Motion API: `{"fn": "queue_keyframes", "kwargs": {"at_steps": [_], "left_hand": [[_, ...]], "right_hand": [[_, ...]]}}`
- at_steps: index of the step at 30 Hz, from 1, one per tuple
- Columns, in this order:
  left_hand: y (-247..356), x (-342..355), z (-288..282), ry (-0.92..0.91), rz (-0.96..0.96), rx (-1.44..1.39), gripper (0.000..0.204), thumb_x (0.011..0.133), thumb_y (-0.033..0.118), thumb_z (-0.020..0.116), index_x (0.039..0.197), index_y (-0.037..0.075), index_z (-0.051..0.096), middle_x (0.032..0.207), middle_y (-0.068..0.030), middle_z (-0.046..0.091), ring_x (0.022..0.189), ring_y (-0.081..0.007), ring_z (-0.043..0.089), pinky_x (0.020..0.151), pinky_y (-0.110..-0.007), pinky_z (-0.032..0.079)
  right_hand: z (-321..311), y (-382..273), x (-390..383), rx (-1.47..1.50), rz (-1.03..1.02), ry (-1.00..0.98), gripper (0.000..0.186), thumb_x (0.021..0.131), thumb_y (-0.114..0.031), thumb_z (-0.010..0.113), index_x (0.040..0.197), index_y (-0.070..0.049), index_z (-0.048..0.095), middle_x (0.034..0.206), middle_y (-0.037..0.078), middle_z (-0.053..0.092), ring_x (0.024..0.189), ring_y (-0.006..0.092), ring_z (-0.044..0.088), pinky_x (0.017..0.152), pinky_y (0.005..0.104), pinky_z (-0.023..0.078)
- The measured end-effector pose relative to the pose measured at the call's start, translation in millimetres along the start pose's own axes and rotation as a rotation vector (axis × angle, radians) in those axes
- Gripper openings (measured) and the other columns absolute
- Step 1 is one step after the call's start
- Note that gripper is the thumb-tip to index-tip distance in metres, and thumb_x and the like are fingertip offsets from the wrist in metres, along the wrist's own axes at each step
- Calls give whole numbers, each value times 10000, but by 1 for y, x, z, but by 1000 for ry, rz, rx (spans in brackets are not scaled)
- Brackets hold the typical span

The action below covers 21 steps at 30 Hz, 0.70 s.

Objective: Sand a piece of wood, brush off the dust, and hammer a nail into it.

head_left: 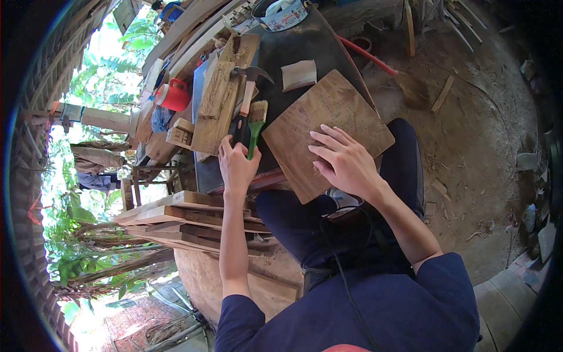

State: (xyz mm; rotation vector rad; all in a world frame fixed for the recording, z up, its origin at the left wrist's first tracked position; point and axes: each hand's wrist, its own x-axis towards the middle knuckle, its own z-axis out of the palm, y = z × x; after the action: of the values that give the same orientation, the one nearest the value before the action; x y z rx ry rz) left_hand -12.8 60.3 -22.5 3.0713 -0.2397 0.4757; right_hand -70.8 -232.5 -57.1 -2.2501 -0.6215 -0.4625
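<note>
A square brown wooden board (305, 141) rests slanted over my lap and the dark tabletop, with a scatter of small dark marks on its face. Flat on its right part lies my right hand (343, 157), fingers stretched out. To the left, my left hand (239, 161) is closed at the lower end of a green-handled paintbrush (254, 136), bristles pointing away from me. Its curled fingers are also close to the dark grip of a claw hammer (248, 91); whether they touch it I cannot tell. A small pale block (299, 75) lies beyond the board.
Rough planks (220, 105) lie left of the hammer, near a red jug (172, 95). A round tin (280, 14) stands at the far edge of the dark table (281, 47). Stacked boards (182, 214) jut out beside my left forearm. Wood scraps dot the dirt floor (469, 152).
</note>
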Motion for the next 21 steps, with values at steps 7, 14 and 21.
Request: {"fn": "queue_keyframes", "kwargs": {"at_steps": [7, 14, 21], "left_hand": [[16, -43, -21, 50, -123, -275, 285, 968, 193, 633, 892, -81, 653, 1301, -282, 545, 1230, -446, 536, 1064, -495, 435], [90, -87, -41, 59, -38, -562, 215, 981, 62, 486, 898, -91, 612, 1359, -314, 526, 1358, -515, 450, 1142, -554, 362], [117, -113, -42, 19, -20, -982, 323, 1034, 258, 595, 1047, -61, 642, 1434, -298, 479, 1367, -473, 468, 1140, -517, 370]], "right_hand": [[0, -7, 2, 94, 86, 63, 382, 897, -130, 723, 1272, -65, 689, 1308, 105, 683, 1288, 309, 603, 1123, 435, 470], [18, -48, 15, 107, -223, 81, 628, 837, -114, 731, 1445, -104, 572, 948, 76, 595, 932, 244, 627, 930, 379, 512], [26, -30, 30, -79, -239, 134, 350, 906, -158, 673, 1234, -66, 588, 890, 60, 609, 858, 255, 669, 813, 385, 507]]}}
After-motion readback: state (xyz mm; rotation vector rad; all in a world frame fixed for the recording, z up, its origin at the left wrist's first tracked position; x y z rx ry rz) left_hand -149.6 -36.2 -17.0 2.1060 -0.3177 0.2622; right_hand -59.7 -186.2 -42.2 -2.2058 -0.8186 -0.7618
